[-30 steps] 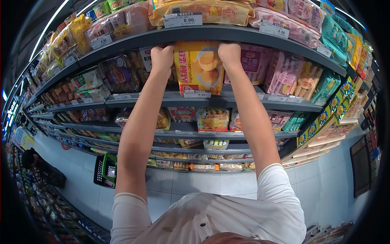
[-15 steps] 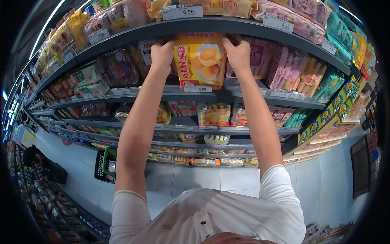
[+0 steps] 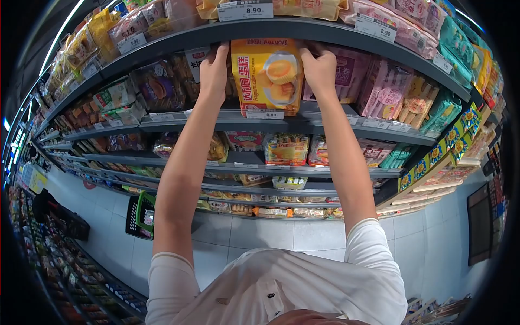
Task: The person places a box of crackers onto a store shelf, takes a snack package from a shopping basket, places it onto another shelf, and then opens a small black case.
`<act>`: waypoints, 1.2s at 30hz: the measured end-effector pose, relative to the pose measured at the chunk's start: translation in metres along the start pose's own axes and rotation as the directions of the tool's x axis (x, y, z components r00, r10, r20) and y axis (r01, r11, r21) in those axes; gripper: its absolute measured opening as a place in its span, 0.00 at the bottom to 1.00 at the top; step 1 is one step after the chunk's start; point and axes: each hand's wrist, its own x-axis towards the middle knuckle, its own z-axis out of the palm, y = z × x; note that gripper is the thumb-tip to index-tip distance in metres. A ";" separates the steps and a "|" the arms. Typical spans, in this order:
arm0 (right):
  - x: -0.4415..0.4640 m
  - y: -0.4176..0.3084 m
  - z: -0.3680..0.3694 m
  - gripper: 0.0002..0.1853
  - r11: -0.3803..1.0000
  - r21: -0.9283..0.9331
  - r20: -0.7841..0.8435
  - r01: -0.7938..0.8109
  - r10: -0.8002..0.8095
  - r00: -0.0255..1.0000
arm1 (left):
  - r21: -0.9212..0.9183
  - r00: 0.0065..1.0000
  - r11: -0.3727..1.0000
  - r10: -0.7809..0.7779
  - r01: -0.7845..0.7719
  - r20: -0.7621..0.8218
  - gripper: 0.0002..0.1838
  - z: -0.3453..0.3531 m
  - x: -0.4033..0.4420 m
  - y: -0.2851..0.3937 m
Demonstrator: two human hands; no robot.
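Note:
A yellow package of cakes (image 3: 266, 81), printed with pictures of small cakes, stands upright on the shelf behind a price tag (image 3: 264, 115). Beside its left edge is my left hand (image 3: 214, 73), thumb stretched upward, with a narrow gap to the package. At the other side, my right hand (image 3: 319, 70) has its thumb close to the package's right edge. Whether that thumb touches it, I cannot tell. The far fingers of both hands are partly hidden in the shadow under the upper shelf.
An upper shelf edge (image 3: 303, 33) runs just above my hands. Purple packs (image 3: 346, 73) and pink packs (image 3: 385, 92) stand to the right, dark bread packs (image 3: 157, 86) to the left. A green-and-black basket (image 3: 142, 215) is on the floor. Dark bags (image 3: 62, 216) are at far left.
Both hands have shifted slightly outward from the yellow package, the left more clearly. The package stands in nearly the same place, its front a little more upright.

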 end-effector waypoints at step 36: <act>-0.571 0.204 -0.174 0.20 0.591 -0.689 0.595 -0.419 0.792 0.138 | 0.598 0.425 0.004 -0.707 0.802 -0.565 0.24 -0.320 -0.625 -0.174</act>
